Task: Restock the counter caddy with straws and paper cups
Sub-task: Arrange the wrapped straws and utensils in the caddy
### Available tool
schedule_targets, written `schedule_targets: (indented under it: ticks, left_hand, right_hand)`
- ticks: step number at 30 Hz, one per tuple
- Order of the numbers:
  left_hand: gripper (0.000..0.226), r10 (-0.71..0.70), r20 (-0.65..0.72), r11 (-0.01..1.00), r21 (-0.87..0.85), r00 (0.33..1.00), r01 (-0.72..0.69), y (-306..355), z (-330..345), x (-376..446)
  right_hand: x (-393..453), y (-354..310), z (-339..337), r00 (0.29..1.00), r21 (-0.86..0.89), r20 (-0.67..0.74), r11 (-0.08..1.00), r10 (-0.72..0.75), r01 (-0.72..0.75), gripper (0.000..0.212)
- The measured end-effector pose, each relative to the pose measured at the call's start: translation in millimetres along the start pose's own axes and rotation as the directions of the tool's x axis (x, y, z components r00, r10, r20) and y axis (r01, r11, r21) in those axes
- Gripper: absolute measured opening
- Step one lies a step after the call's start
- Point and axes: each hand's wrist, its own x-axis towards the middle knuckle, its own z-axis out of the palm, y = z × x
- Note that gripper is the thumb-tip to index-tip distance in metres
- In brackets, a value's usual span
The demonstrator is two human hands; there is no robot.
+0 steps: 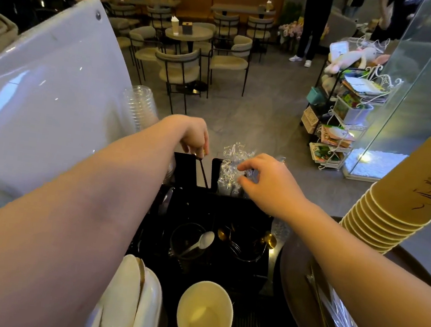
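A black counter caddy (251, 212) stands in front of me with several compartments. My left hand (194, 138) pinches a thin dark straw (204, 174) that reaches down into the caddy's back left slot. My right hand (264, 182) hovers over the back right slot, fingers touching a bundle of clear-wrapped straws (232, 165) that stands in it. A single paper cup (205, 314) sits upright and empty at the caddy's near end. A tilted stack of brown paper cups (407, 194) rises at the right, on a round dark tray (295, 278).
A white espresso machine body (40, 91) fills the left. Clear plastic cups (141, 107) are stacked behind my left arm. Spoons and forks stand in glass holders (190, 242) inside the caddy. A long gold spoon (324, 326) lies on the tray. Café tables and chairs lie beyond the counter.
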Motion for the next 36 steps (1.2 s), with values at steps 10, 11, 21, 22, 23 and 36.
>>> schedule_targets:
  ticks: [10,11,21,22,23,36]
  left_hand:
    - [0.019,0.026,-0.247,0.999,-0.032,0.969,-0.034,43,-42,-80]
    - [0.018,0.021,-0.286,0.999,-0.035,0.958,-0.033,48,-47,-92]
    - [0.012,0.045,-0.373,0.945,-0.286,0.927,-0.161,97,-35,-207]
    - [0.012,0.054,-0.344,0.938,-0.304,0.937,-0.166,101,-22,-209]
    - [0.013,0.066,-0.319,0.933,-0.317,0.945,-0.172,105,-9,-209]
    - [0.016,0.069,-0.321,0.98,-0.156,0.945,-0.124,108,133,-143]
  right_hand:
    - [-13,-6,-17,1.0,0.003,0.0,1.0,0.014,-0.014,0.025]
    - [-16,-8,-20,1.0,0.013,-0.024,1.0,0.003,-0.002,0.024]
    - [-61,-39,-40,0.999,0.244,-0.024,0.969,-0.041,0.045,0.038]
    - [-65,-40,-41,0.999,0.26,-0.004,0.965,-0.041,0.04,0.04]
    - [-69,-39,-41,0.999,0.26,0.02,0.965,-0.043,0.036,0.041]
    - [-92,28,-4,0.978,0.222,0.163,0.961,0.131,-0.166,0.028]
